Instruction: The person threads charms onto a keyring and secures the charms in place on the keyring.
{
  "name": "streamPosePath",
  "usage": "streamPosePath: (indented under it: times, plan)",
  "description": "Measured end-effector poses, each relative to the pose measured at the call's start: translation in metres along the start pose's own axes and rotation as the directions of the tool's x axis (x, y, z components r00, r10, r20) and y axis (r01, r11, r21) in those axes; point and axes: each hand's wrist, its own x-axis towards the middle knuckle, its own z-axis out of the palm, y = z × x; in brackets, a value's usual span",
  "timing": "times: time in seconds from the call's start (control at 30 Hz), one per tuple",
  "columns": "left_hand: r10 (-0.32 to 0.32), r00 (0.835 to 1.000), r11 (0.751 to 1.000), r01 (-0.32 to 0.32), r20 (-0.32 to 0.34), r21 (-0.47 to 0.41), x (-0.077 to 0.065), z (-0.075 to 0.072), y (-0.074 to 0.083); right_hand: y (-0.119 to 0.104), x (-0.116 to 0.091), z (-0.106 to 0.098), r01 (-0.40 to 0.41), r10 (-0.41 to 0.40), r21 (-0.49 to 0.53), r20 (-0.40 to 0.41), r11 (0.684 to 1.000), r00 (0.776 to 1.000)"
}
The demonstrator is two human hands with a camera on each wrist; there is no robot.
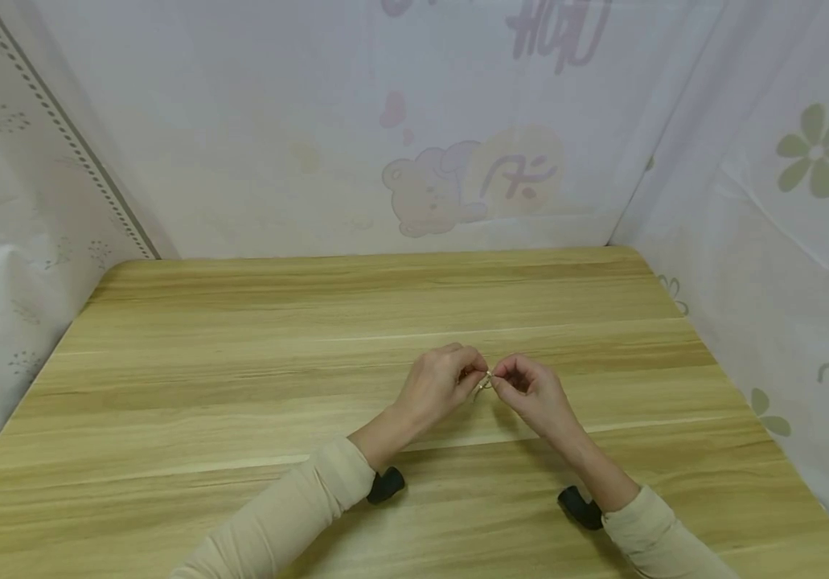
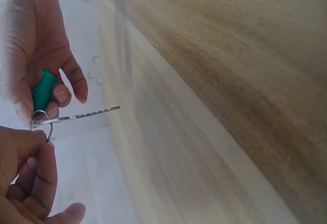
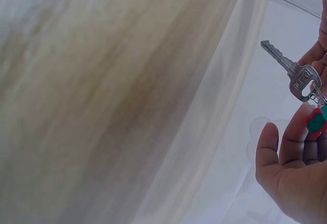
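In the left wrist view my left hand (image 2: 33,175) pinches a thin metal key ring (image 2: 51,130) between thumb and finger. A silver key (image 2: 84,115) hangs from this ring, its toothed blade pointing away from the fingers; the right wrist view shows its flat, lettered head (image 3: 302,82). My right hand (image 3: 299,175) grips a small green and red keychain charm (image 2: 45,91), joined near the ring by a short chain (image 3: 317,99). Both hands meet fingertip to fingertip above the table in the head view, where the charm is hidden behind fingers.
Below the hands spreads a wood-grain table (image 1: 240,346). Printed cloth (image 1: 277,121) stands along its back and both sides. Black wrist pieces (image 1: 387,486) show under the two forearms.
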Motion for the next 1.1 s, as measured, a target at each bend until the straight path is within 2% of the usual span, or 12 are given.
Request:
streamPosePath:
  times: [0.43,0.93,1.1]
  plan:
    - [-0.036,0.999,0.998,0.035,-0.016,-0.05,0.0,0.0,0.0004,-0.0005,-0.0018,0.0005,-0.017,0.017,-0.013,0.002,1.0,1.0]
    - [-0.163,0.986,0.98,0.166,0.039,-0.113,0.0019,-0.0031,0.0012,-0.0016,-0.0018,0.0005,-0.001,0.001,-0.016,0.014,1.0,1.0]
    - [-0.172,0.984,0.977,0.176,0.043,-0.117,0.0022,-0.0037,0.0018,-0.0024,-0.0026,0.0003,0.002,-0.001,-0.022,0.012,1.0,1.0]
